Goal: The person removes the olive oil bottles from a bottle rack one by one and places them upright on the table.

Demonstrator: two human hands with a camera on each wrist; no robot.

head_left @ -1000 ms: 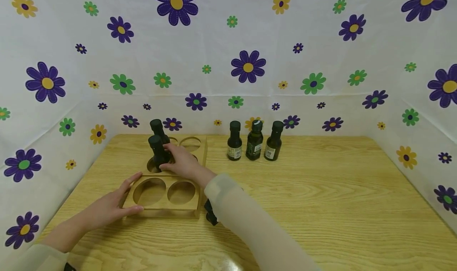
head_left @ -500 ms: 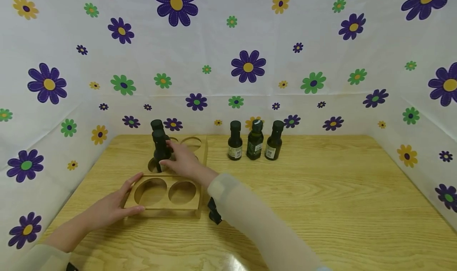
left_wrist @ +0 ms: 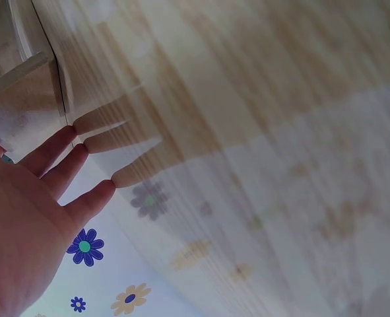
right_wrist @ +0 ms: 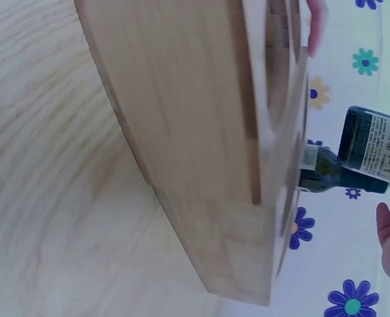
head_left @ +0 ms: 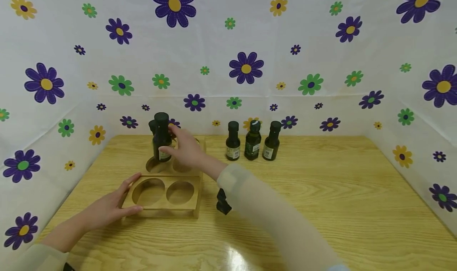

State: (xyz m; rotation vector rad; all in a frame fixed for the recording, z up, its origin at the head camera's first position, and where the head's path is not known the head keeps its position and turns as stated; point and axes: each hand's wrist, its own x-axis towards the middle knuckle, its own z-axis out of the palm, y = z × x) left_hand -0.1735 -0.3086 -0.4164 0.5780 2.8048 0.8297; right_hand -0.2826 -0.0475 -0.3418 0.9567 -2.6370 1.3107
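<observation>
My right hand (head_left: pixel 189 148) holds a small dark glass bottle (head_left: pixel 162 138) with a black cap between thumb and fingers, upright. In the right wrist view the labelled bottle (right_wrist: pixel 378 144) hangs above the stepped wooden rack (right_wrist: pixel 181 132), its base clear of the holes. Behind it, partly hidden, a second dark bottle (head_left: pixel 152 127) stands in the rack's back left. My left hand (head_left: pixel 107 206) rests on the left of the rack's front tier (head_left: pixel 162 212), thumb at the front edge. Its other fingertips (left_wrist: pixel 102 191) touch the tabletop in the left wrist view.
Three dark bottles stand in a row at the back of the table: left bottle (head_left: pixel 233 142), middle bottle (head_left: pixel 252 142), right bottle (head_left: pixel 272 142). A flower-print cloth (head_left: pixel 214 45) walls the table at the back and sides. Two round holes show in the front tier.
The right hand has lifted the bottle up from the rack's left hole and straightened it, so it now covers most of the bottle behind. The left hand has stayed on the rack.
</observation>
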